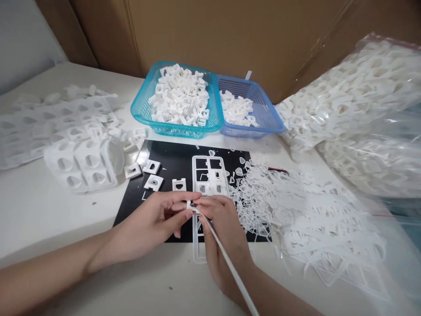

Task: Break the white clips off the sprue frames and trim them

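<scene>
Between the thumb and fingers of my left hand (158, 219) is a small white block with a hole (190, 205). My right hand (223, 237) grips a long, slim, pale tool (226, 261), its tip hidden at the block. Both hands meet above a black mat (171, 153). Under them lies a white frame sheet (194, 228), some of its cells bare and others still filled with blocks. Left of it on the mat are several loose white blocks, one of them a notched block (179, 184) just beyond my left fingers.
A teal basket (138, 109) and a blue basket (269, 109) hold white pieces at the back. Thin white offcuts (256, 197) heap up on the right, beside bulging clear bags (355, 92). Sheets of uncut blocks (82, 162) lie at the left. Cardboard (213, 30) stands behind.
</scene>
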Motion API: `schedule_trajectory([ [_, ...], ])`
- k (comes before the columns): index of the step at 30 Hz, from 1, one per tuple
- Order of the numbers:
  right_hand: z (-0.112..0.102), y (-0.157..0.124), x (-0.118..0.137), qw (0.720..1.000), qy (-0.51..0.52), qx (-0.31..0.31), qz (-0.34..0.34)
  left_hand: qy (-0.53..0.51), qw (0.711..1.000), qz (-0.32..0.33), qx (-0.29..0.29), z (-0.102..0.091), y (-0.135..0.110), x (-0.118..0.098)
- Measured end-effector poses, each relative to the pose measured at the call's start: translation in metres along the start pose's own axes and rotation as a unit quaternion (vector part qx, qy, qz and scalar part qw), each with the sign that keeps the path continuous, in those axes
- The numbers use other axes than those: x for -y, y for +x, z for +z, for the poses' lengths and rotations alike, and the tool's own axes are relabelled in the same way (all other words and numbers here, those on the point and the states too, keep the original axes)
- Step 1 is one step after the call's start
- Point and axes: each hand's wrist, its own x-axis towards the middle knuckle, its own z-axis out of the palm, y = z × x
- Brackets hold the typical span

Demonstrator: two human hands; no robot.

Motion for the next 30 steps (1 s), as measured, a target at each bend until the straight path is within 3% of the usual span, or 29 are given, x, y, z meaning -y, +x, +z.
schedule_trajectory([
  [4,-0.006,-0.001,-0.005,1.0,-0.004,0.028,0.001,-0.014,1.0,0.008,-0.003,0.0,0.0,0.0],
  [7,-0.014,0.003,-0.004,1.0,-0.003,0.013,-0.001,-0.012,1.0,-0.001,-0.024,-0.001,0.001,0.0],
  [13,-0.02,0.011,-0.002,0.992,0.101,0.05,0.048,0.001,1.0,0.003,-0.009,-0.003,0.003,0.001],
  [19,-0.015,0.009,-0.006,0.981,0.142,0.071,0.114,-0.003,1.0,0.021,0.004,-0.003,0.002,0.001],
  [25,-0.015,0.009,-0.004,0.989,0.095,0.088,0.068,-0.011,1.0,0.024,0.011,-0.002,0.003,0.005],
  [30,-0.005,0.004,-0.005,0.997,0.032,0.068,0.027,-0.012,1.0,0.006,0.002,-0.001,0.002,0.005],
])
